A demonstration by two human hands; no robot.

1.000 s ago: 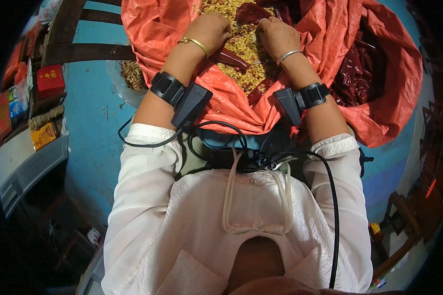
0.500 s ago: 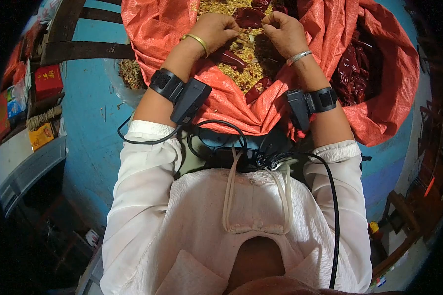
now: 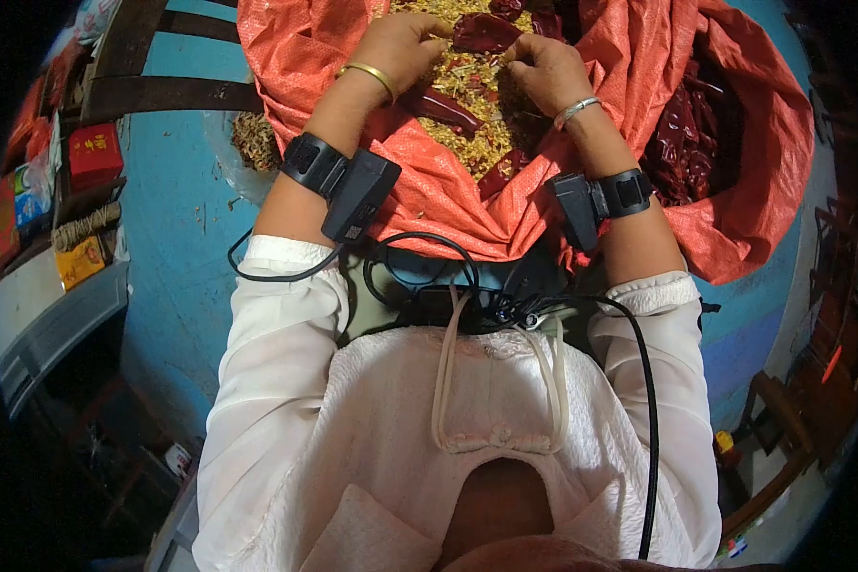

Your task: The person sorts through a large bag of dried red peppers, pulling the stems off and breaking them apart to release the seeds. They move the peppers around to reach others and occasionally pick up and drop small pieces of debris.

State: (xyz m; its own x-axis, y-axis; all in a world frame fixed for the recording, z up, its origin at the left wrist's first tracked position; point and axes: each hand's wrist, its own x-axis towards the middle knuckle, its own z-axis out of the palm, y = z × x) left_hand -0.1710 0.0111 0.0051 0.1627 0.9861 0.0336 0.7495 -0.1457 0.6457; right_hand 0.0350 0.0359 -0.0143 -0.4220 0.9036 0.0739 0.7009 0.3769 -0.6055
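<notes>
Dried yellow seeds and flakes [image 3: 469, 143] fill an opened red woven sack [image 3: 448, 214]. A wrinkled dark-red dried chili [image 3: 484, 34] lies between my hands, over the seeds. My left hand [image 3: 405, 52], with a gold bangle, has its bent fingertips closed at the chili's left end. Near its right end, my right hand [image 3: 548, 74], with a silver bracelet, is closed in a pinch; what sits between those fingers is hidden. Another long dried chili [image 3: 448, 111] rests on the seeds below my left hand, and a further chili piece [image 3: 501, 173] lies nearer my body.
On the right, a second red sack opening [image 3: 782, 191] holds many dried chilies [image 3: 686, 133]. A clear plastic bag [image 3: 254, 143] of brownish bits stands left of the sack. A dark wooden chair [image 3: 167, 95] is at the upper left. Black cables [image 3: 650, 400] run across my lap and sleeve.
My left hand has moved up and left, farther from my right hand. Pale brown bits seen between the hands are gone from there. My right hand has shifted slightly down.
</notes>
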